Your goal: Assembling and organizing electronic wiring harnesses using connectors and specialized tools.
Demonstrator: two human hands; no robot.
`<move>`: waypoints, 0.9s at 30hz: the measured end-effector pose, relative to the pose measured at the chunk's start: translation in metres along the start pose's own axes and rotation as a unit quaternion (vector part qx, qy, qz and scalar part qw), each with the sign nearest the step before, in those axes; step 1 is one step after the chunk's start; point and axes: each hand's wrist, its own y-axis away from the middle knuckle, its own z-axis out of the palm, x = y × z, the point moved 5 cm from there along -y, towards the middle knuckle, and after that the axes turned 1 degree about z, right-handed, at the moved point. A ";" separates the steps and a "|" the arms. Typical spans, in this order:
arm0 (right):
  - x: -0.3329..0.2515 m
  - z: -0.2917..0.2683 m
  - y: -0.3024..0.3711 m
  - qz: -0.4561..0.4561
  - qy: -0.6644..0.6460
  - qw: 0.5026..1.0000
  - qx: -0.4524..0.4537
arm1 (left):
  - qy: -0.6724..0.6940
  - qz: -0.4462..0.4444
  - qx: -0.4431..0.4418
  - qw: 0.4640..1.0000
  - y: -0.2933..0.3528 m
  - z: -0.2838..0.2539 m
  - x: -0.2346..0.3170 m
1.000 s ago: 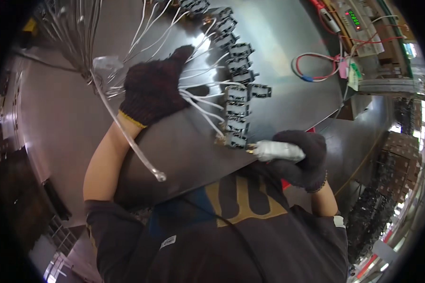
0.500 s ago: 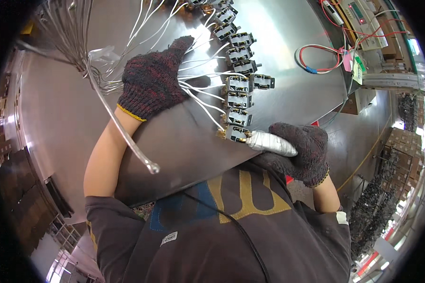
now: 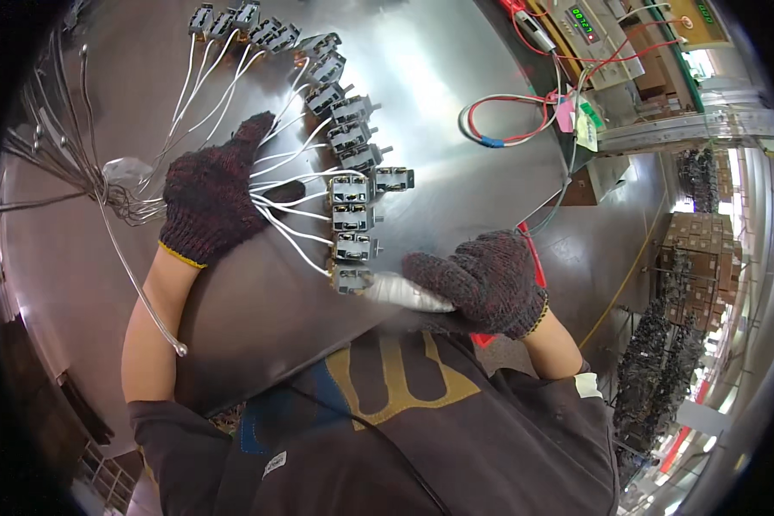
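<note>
My left hand (image 3: 211, 193), in a dark knitted glove, is closed round a bundle of white wires (image 3: 297, 241), thumb stretched forward. The wires run right to a curved row of small grey-and-black switch-like blocks (image 3: 350, 218) with brass contacts. On the other side of this hand, the bundle continues into thin grey metal leads (image 3: 138, 297) with rounded tips. My gloved right hand (image 3: 486, 284) grips a tool wrapped in white tape (image 3: 404, 292). Its far end meets the nearest block (image 3: 351, 279); the tip itself is hidden or blurred.
Everything lies on a shiny metal table (image 3: 456, 215) whose near edge runs by my body. A red-and-white cable loop (image 3: 503, 120) lies at the right, near a meter with a green display (image 3: 585, 24). Stacked cartons (image 3: 701, 258) stand beyond the table on the right.
The view has shifted, so the table and both hands appear further left and lower. The left hand keeps the wires, and the taped tool stays at the nearest block.
</note>
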 end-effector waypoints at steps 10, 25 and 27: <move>-0.001 -0.018 -0.004 -0.042 0.057 0.996 -0.055 | -0.001 0.036 0.033 0.999 -0.007 0.004 0.008; 0.426 -0.234 0.116 0.594 0.035 0.799 0.085 | -0.043 0.038 0.111 0.992 -0.014 -0.072 0.045; 0.457 -0.214 0.125 0.574 -0.027 0.812 0.100 | -0.074 0.023 0.157 0.984 -0.009 -0.068 0.055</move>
